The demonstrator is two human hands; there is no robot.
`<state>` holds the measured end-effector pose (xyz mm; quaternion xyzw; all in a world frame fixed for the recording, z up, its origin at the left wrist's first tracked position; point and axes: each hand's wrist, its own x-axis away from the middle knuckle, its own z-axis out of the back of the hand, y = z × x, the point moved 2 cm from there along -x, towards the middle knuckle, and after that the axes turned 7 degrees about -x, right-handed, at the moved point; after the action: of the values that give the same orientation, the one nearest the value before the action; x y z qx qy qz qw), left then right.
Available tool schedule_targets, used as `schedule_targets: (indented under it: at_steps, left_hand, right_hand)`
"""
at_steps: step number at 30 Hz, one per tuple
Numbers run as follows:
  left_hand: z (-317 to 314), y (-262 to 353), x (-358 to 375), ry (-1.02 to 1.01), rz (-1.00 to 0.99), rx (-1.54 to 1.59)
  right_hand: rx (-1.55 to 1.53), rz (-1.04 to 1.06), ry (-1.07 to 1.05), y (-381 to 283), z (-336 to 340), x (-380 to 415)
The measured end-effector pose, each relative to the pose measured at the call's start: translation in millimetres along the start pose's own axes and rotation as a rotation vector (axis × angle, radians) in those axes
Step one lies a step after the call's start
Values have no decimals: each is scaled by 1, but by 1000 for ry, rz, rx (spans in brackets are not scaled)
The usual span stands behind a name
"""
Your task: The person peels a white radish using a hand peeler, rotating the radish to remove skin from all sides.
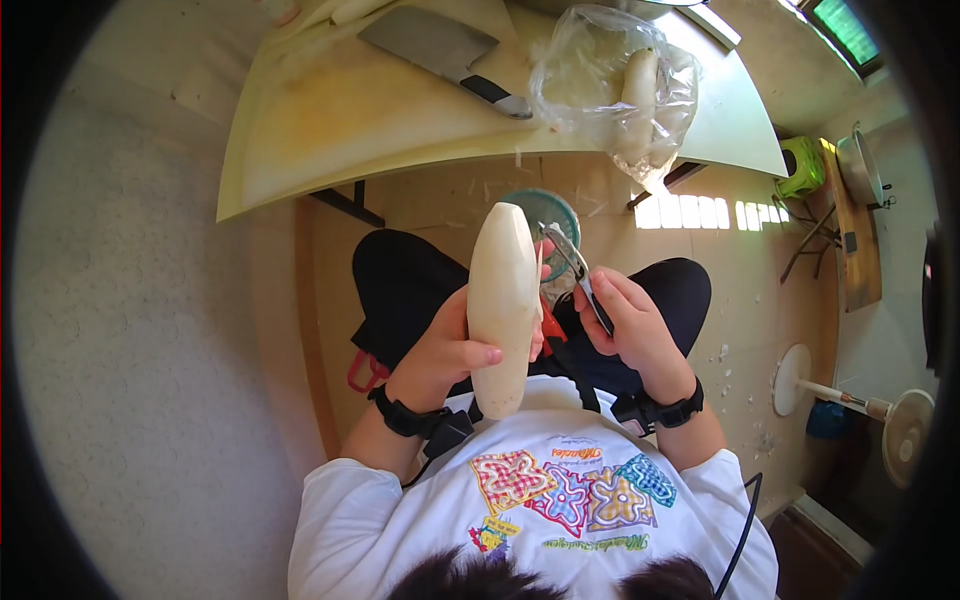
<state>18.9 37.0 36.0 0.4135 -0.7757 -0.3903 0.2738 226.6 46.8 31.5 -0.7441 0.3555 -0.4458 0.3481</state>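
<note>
A large white daikon radish [503, 300] stands nearly upright in front of my chest. My left hand [452, 335] is wrapped round its lower half, the thumb lying across the front and the fingers showing behind on the other side. My right hand [628, 318] grips the handle of a peeler [572, 252], whose metal head is close to the daikon's upper right side. A thin strip of peel [540, 285] hangs along that side. Behind the daikon and peeler, a teal bin [552, 207] on the floor is partly hidden.
On the table [330, 150] ahead lie a cleaver [440, 52] and a clear plastic bag [580, 75] with another daikon [638, 95] inside. Scraps of peel dot the floor round the bin. To the right stand a fan [905, 435] and a wooden table [855, 240].
</note>
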Motion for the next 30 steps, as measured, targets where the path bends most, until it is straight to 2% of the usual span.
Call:
schedule_targets:
  at_steps: [2, 5, 11, 24, 26, 27, 29, 30]
  left_hand:
    - [1, -2, 0, -42, 51, 25]
    - [5, -3, 0, -90, 57, 62]
    - [3, -3, 6, -56, 101, 30]
    - [8, -5, 2, -65, 78, -22]
    - [11, -5, -1, -33, 60, -39]
    - [12, -7, 0, -32, 59, -38]
    - [17, -12, 1, 50, 68, -52]
    - [15, -11, 1, 49, 66, -53]
  right_hand:
    - [-103, -130, 26, -2, -4, 3]
    - [-112, -102, -55, 4, 2, 3]
    - [-223, -145, -188, 5, -3, 4]
    - [-273, -141, -209, 0, -3, -2]
    - [-16, 61, -47, -2, -2, -4]
    - [-15, 60, -48, 1, -3, -6]
    - [832, 712, 237, -6, -4, -4]
    - [833, 714, 237, -7, -5, -2]
